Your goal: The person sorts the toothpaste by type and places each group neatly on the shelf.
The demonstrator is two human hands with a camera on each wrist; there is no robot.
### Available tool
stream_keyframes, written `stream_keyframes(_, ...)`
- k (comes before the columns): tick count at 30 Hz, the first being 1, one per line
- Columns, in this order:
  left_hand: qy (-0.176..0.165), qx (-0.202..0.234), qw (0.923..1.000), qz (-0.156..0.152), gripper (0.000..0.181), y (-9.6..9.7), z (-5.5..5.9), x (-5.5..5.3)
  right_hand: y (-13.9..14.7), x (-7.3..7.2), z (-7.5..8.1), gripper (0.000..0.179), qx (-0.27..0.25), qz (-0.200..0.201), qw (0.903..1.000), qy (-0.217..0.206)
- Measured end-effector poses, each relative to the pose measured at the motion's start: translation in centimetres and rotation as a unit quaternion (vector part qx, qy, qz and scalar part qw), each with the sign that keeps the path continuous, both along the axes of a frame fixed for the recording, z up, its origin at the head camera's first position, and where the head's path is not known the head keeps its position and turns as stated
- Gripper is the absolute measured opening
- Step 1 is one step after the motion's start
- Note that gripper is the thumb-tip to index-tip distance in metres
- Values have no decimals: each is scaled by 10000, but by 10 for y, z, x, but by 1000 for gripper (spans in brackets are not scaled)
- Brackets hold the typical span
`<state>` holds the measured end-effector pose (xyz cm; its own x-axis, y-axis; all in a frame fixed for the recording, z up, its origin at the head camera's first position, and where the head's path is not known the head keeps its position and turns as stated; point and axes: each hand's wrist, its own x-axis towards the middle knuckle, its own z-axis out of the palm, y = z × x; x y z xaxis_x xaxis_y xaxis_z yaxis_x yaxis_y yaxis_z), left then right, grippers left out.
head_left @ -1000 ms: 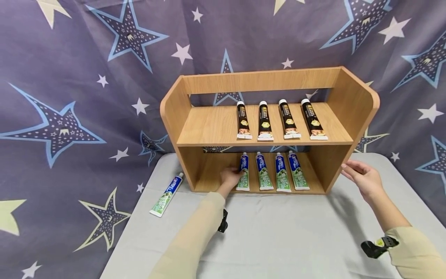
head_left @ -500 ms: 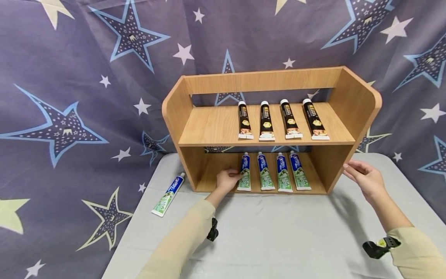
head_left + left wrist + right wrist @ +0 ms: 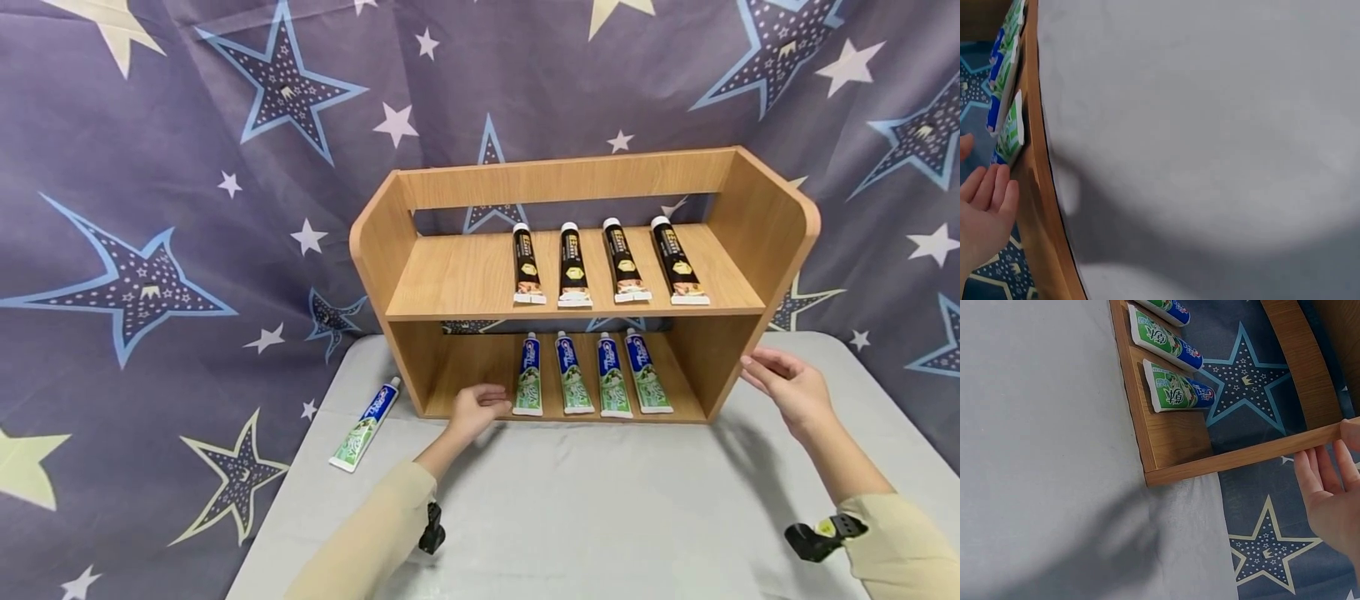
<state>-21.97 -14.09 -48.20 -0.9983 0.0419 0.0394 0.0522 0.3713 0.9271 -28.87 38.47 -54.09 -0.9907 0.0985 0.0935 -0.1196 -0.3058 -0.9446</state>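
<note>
A two-tier wooden shelf (image 3: pixel 573 313) stands on a cloth-covered table. Blue, white and green toothpaste tubes lie in a row on its lower board, and the leftmost toothpaste tube (image 3: pixel 528 377) is nearest my left hand (image 3: pixel 474 412). That hand holds nothing; its fingers are extended just left of the tube, and in the left wrist view the fingertips (image 3: pixel 999 172) overlap the tube's blue end. My right hand (image 3: pixel 797 395) grips the front edge of the shelf's right side panel, thumb on one face and fingers (image 3: pixel 1313 469) on the other.
Several black tubes with white caps lie on the upper board, among them the rightmost black tube (image 3: pixel 678 262). Another blue and green toothpaste tube (image 3: pixel 365 425) lies on the table (image 3: pixel 585 508) left of the shelf. A star-patterned curtain (image 3: pixel 225 275) hangs behind.
My left hand has let go of the leftmost toothpaste tube and drawn back to the left and toward the front. The right hand keeps its place on the shelf.
</note>
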Motion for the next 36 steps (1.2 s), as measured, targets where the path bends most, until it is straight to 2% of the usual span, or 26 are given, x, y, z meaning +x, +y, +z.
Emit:
stream_keyframes(2,-15,144,9998,-136,37,-5,0,4,-1,0,2,28,102,-12,9999,-3)
stream_keyframes(3,-36,219,9996,-188,37,-8,-1,5,4,-6,-6,31,313,-170,9994,-27)
stream_keyframes(4,-47,306,9992,-250,38,-10,-1,7,4,-6,-6,31,359,-162,9992,-3)
stream_keyframes(8,-182,493,9977,-418,39,-20,-5,14,5,-7,-8,34,212,-125,9997,51)
stream_keyframes(15,-404,304,9962,-705,39,-40,-9,27,5,-7,-9,34,93,-45,9999,103)
stream_keyframes(19,-517,231,9956,-748,39,-51,-8,35,4,-6,-8,34,116,-47,9999,66)
stream_keyframes(27,-579,402,9967,-408,41,-76,-8,47,3,-5,-6,33,300,-97,9995,-62)
stream_keyframes(28,-567,397,9971,-330,40,-79,-8,49,0,-2,1,32,268,-1,9996,-51)
stream_keyframes(33,-620,462,9969,161,39,-96,-5,54,-10,10,20,27,396,-162,9986,-314)
stream_keyframes(34,-640,470,9965,245,39,-99,-4,55,-13,14,26,27,410,-87,9987,-289)
stream_keyframes(35,-657,464,9963,312,39,-103,-3,56,-14,15,27,26,424,-207,9983,-343)
stream_keyframes(36,-677,415,9961,378,40,-106,-2,57,-17,19,32,25,427,-107,9986,-293)
